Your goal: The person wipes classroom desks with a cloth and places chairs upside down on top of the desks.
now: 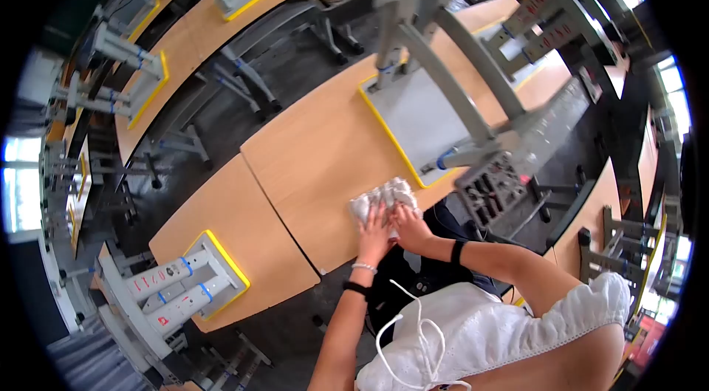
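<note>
1. A cloth (384,195), whitish and bunched up, lies on the table (310,155) just below and right of the frame's middle, near the table's lower edge
2. The left hand (374,230) is on the cloth's lower left part, palm down, with its fingers open and laid over the folds (a pale bracelet (364,267) and a black band (356,288) circle that wrist)
3. The right hand (410,228) is beside it, touching the cloth's lower right part with bent fingers; whether they pinch the fabric or only press on it, I cannot tell (this wrist has a black band too)
4. Right of centre, an upturned chair (425,114) rests on the same tabletop, its grey seat down and yellow-edged, near the cloth, with its legs rising toward the upper right
5. A seam (275,206) crosses the wooden surface left of the cloth, and in the lower left another upturned chair (173,291) bears red marks
6. More upturned chairs stand on the curved row (185,33) of tables in the upper left
7. At the bottom, a white top (473,324) with loose strings (421,332) shows below the arms
</note>
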Tool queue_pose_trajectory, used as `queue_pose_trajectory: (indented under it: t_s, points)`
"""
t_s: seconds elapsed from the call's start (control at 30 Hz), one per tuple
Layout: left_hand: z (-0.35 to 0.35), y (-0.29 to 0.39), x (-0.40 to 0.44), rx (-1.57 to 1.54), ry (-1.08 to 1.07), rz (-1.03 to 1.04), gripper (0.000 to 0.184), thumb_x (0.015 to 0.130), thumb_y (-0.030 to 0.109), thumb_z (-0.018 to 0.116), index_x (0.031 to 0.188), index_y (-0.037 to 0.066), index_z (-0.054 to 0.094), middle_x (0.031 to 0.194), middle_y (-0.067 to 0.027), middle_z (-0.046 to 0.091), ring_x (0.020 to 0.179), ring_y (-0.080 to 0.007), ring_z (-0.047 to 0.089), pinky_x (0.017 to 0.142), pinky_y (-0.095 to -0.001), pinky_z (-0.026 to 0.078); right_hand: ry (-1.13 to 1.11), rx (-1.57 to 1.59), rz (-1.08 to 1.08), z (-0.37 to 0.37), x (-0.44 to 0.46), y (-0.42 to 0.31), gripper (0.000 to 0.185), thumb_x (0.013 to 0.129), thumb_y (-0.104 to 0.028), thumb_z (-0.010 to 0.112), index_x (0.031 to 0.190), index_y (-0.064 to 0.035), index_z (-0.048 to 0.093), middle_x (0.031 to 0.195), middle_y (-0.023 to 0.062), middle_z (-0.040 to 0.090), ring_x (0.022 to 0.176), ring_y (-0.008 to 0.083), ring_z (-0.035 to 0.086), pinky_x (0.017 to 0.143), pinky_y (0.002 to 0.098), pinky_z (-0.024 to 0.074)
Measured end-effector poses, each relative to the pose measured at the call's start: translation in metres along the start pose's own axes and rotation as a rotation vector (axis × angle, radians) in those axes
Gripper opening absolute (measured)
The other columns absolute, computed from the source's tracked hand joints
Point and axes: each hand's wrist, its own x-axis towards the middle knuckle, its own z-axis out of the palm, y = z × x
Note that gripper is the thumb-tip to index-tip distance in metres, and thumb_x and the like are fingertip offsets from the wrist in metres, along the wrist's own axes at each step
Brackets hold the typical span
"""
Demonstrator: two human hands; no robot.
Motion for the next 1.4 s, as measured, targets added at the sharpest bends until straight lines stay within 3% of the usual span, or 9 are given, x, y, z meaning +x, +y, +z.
queue_pose_trajectory:
  t_s: [0.27, 0.47, 0.6, 0.73, 0.83, 0.9, 1.1, 1.27, 1.4]
  points:
    - [0.024, -0.020, -0.011, 0.084, -0.134, -0.017, 0.056, 0.074, 0.030, 0.062, 0.125, 0.018, 0.044, 0.143, -0.0071, 0.016, 0.122, -0.0323, 0.028, 0.095, -0.0600, 0.024, 0.169, 0.244, -0.084, 0.012, 0.009, 0.003, 0.037, 0.073, -0.026, 0.053, 0.101, -0.0013, 0.058, 0.119, 0.0148, 0.047, 0.116, 0.0302, 0.039, 0.091, 0.0423, 0.0370]
    - [0.021, 0.022, 0.023, 0.055, -0.170, 0.105, 0.054, 0.079, 0.032, 0.057, 0.129, 0.019, 0.040, 0.144, -0.0107, 0.012, 0.131, -0.0357, 0.012, 0.092, -0.0651, 0.022, 0.377, 0.102, -0.245, 0.011, -0.029, 0.068, 0.033, 0.076, -0.018, 0.052, 0.105, -0.0011, 0.053, 0.108, 0.0122, 0.050, 0.103, 0.0252, 0.049, 0.081, 0.0322, 0.0460]
    - [0.003, 0.062, 0.054, 0.006, -0.284, 0.104, 0.046, 0.085, 0.033, 0.052, 0.123, 0.008, 0.046, 0.131, -0.0176, 0.039, 0.123, -0.0360, 0.032, 0.098, -0.0457, 0.030, 0.226, 0.356, -0.233, -0.003, -0.041, 0.108, 0.023, 0.072, -0.016, 0.055, 0.090, -0.0014, 0.055, 0.089, 0.0117, 0.058, 0.084, 0.0257, 0.058, 0.070, 0.0343, 0.0489]
    - [-0.042, 0.103, 0.096, -0.517, -0.674, -0.313, 0.046, 0.088, 0.040, 0.044, 0.113, 0.001, 0.053, 0.108, -0.0196, 0.057, 0.102, -0.0340, 0.053, 0.088, -0.0374, 0.040, -0.039, 0.613, -0.130, -0.050, -0.067, 0.171, 0.023, 0.069, -0.018, 0.056, 0.087, -0.0052, 0.060, 0.074, 0.0154, 0.061, 0.068, 0.0319, 0.060, 0.061, 0.0401, 0.0480]
    - [-0.076, 0.116, 0.106, -0.826, -0.231, -0.162, 0.045, 0.087, 0.039, 0.048, 0.110, 0.001, 0.055, 0.103, -0.0155, 0.061, 0.095, -0.0289, 0.057, 0.085, -0.0345, 0.042, -0.042, 0.573, 0.042, -0.086, -0.101, 0.233, 0.025, 0.068, -0.020, 0.057, 0.087, -0.0050, 0.062, 0.075, 0.0171, 0.061, 0.068, 0.0336, 0.059, 0.062, 0.0409, 0.0471]
    - [-0.074, 0.089, 0.112, -0.447, -0.051, -0.117, 0.043, 0.085, 0.036, 0.053, 0.110, 0.001, 0.055, 0.103, -0.0128, 0.061, 0.093, -0.0240, 0.057, 0.084, -0.0323, 0.042, 0.012, 0.585, 0.201, -0.113, -0.132, 0.281, 0.024, 0.067, -0.020, 0.058, 0.085, -0.0036, 0.062, 0.073, 0.0181, 0.061, 0.068, 0.0346, 0.059, 0.063, 0.0406, 0.0473]
    - [-0.124, 0.148, 0.112, -0.766, 0.057, -0.312, 0.041, 0.081, 0.032, 0.061, 0.107, 0.002, 0.056, 0.105, -0.0069, 0.057, 0.099, -0.0171, 0.051, 0.087, -0.0289, 0.038, 0.345, 0.651, 0.554, -0.187, -0.172, 0.375, 0.022, 0.068, -0.014, 0.055, 0.085, -0.0008, 0.059, 0.070, 0.0181, 0.060, 0.069, 0.0357, 0.058, 0.065, 0.0418, 0.0471]
    - [-0.108, 0.178, 0.114, -1.263, 0.300, -0.317, 0.031, 0.079, 0.023, 0.065, 0.102, 0.003, 0.054, 0.095, 0.0002, 0.050, 0.090, -0.0097, 0.046, 0.081, -0.0253, 0.038, 0.245, 0.332, 0.253, -0.127, -0.110, 0.398, 0.048, 0.072, -0.025, 0.060, 0.115, -0.0084, 0.047, 0.111, 0.0161, 0.052, 0.098, 0.0324, 0.053, 0.080, 0.0411, 0.0450]
    - [-0.097, 0.169, 0.113, -0.968, 0.421, -0.394, 0.029, 0.078, 0.020, 0.066, 0.098, 0.003, 0.056, 0.091, -0.0006, 0.053, 0.086, -0.0114, 0.049, 0.079, -0.0266, 0.040, 0.210, 0.398, 0.060, -0.085, -0.072, 0.386, 0.070, 0.074, -0.037, 0.063, 0.129, -0.0049, 0.035, 0.131, 0.0200, 0.036, 0.119, 0.0338, 0.038, 0.096, 0.0402, 0.0345]
